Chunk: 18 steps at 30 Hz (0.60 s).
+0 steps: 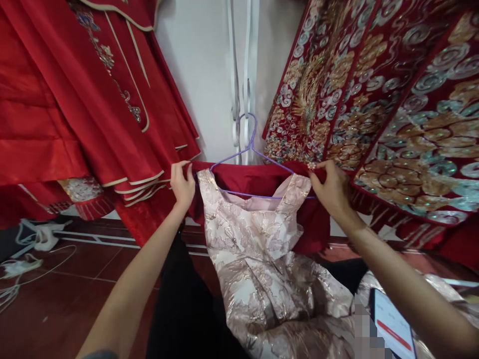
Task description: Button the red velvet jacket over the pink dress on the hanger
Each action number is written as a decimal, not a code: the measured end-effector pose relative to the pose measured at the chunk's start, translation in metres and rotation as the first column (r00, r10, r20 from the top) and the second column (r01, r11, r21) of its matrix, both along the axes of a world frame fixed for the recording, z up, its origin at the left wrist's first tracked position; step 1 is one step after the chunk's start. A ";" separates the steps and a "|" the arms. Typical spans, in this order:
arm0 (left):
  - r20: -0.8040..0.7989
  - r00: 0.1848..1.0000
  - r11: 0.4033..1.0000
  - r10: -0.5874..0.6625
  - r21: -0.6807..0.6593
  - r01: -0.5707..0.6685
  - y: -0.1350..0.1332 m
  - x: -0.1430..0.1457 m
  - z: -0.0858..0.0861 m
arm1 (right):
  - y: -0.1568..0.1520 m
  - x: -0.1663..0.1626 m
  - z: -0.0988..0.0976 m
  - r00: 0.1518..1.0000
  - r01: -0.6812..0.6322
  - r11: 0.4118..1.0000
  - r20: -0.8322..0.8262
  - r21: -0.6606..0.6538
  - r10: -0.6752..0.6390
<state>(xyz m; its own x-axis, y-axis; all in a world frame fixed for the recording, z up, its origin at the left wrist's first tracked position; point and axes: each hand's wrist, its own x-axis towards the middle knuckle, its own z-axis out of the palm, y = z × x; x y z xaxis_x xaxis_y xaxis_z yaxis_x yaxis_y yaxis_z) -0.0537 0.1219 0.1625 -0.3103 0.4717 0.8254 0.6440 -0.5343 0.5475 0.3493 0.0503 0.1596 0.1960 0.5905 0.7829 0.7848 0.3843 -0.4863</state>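
Observation:
A dark red cloth [258, 174] is stretched between my two hands, behind the top of a pale pink floral dress [258, 239]. My left hand [183, 183] pinches the cloth's upper left corner. At its other upper corner, beside a small beaded ornament [311, 165], my right hand [331, 187] has thumb and fingers closed on it. A thin purple hanger [251, 144] carries the dress by its wide shoulder straps. Below, the skirt of the dress spreads over my lap. Whether the hanger's hook rests on the white metal strips behind it, I cannot tell.
Red garments [123, 124] with pale piping hang at the left, and heavily embroidered red ones [359, 109] at the right. White vertical strips [247, 60] run down the wall. A phone [392, 324] lies by my right forearm. White cables [22, 269] lie on the dark red floor.

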 end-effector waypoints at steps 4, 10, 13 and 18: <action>-0.118 0.993 1.000 -0.009 -0.024 0.006 -0.032 0.010 -0.018 | -0.034 -0.018 -0.014 0.989 0.121 0.993 0.082 -0.015 -0.120; -0.064 0.994 0.965 -0.085 -0.252 0.066 -0.041 0.025 -0.015 | -0.027 -0.033 -0.017 0.991 0.119 0.979 -0.032 -0.166 -0.126; 0.026 0.995 0.960 -0.098 -0.262 0.102 -0.046 0.054 -0.006 | -0.017 -0.058 -0.019 0.995 0.003 0.983 -0.095 -0.182 -0.021; -0.049 0.859 0.814 -0.510 -0.351 0.463 -0.074 0.110 -0.007 | -0.036 -0.136 -0.041 0.921 -0.378 0.907 -0.181 -0.187 0.346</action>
<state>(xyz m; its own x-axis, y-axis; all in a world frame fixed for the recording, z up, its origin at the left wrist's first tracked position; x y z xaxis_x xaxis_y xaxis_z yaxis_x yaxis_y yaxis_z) 0.0559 0.0483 0.1553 0.1330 0.7722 0.6213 0.4257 -0.6106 0.6678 0.2135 0.0143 0.1187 0.0352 0.7916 0.6101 0.5288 0.5032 -0.6835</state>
